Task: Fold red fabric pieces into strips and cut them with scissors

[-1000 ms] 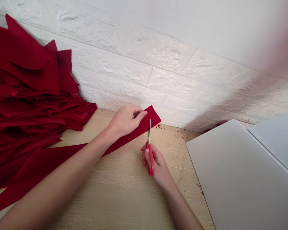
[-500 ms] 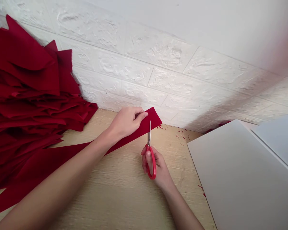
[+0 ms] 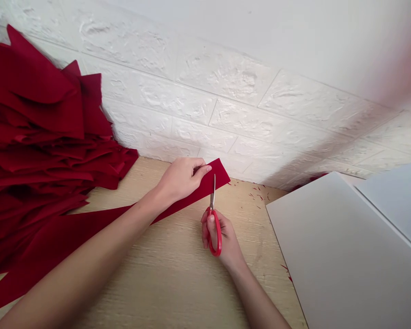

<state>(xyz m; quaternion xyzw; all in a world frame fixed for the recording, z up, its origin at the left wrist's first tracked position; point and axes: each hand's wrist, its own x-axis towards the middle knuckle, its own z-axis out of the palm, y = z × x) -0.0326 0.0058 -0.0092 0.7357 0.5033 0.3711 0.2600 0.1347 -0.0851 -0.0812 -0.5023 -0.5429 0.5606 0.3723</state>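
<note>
Left hand (image 3: 181, 180) pinching red fabric strip (image 3: 85, 226) near its far end, thumb on top. Right hand (image 3: 224, 237) gripping red-handled scissors (image 3: 216, 219), fingers curled round handles, one blade showing over strip. Strip runs under left forearm, over wooden tabletop (image 3: 178, 274), toward big red fabric pile (image 3: 37, 137) (seriously messy heap). Tiny red snippets (image 3: 258, 197) lie near white brick-pattern wall (image 3: 192, 98).
</note>
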